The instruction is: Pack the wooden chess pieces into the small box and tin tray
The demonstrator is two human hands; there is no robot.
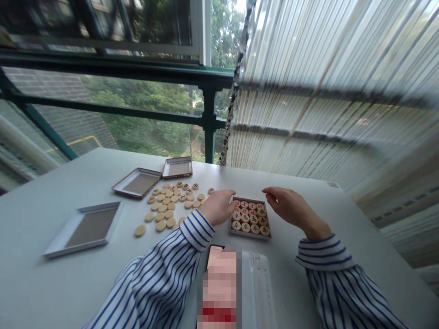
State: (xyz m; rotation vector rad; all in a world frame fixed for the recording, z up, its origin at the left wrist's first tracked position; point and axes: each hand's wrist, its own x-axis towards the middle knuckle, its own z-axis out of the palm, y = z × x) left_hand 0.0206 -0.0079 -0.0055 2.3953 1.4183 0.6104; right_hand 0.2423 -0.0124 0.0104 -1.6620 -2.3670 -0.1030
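The shallow box of round game pieces, nearly square, lies right at the left hand, its thumb by the box's left rim; whether it grips, I can't tell. The right hand, loosely curved, visibly holding nothing, hovers right of the box. Loose pieces and three trays lie left of the box.

The person wears a white long-sleeved shirt with narrow blue stripes, its left cuff and right cuff banded crosswise in the same blue.
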